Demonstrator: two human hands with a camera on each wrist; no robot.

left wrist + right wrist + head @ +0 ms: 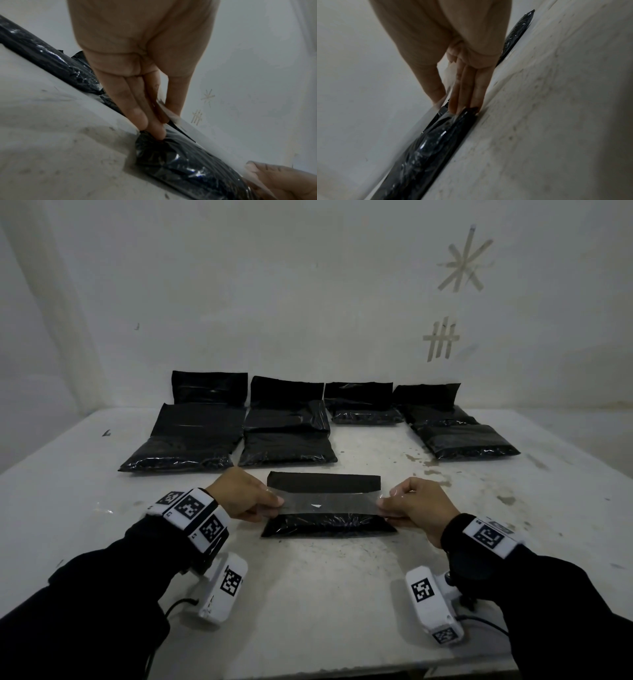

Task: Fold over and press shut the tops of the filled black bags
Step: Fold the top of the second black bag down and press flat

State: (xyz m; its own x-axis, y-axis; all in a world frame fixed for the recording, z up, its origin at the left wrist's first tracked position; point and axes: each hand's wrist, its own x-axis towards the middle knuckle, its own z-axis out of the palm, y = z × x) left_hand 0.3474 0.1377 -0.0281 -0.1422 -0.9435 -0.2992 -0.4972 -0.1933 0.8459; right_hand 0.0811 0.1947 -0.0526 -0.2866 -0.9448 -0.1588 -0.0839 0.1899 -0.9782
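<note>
A filled black bag (pixel 325 525) lies on the white table (pixel 308 594) in front of me, its top flap (pixel 323 481) raised behind a shiny grey band. My left hand (pixel 270 503) pinches the bag's left edge between thumb and fingers. My right hand (pixel 385 505) pinches the right edge the same way. In the left wrist view the fingers (pixel 154 129) press into the bag (pixel 188 162) at its corner. In the right wrist view the right fingers (pixel 464 100) and thumb clamp the flap above the bag (pixel 428 148).
Several other black bags lie in a row at the back of the table: far left (pixel 185 436), middle left (pixel 286 436), middle right (pixel 363 405), far right (pixel 459 429), with their tops leaning on the wall. Tape marks (pixel 464 261) stick to the wall.
</note>
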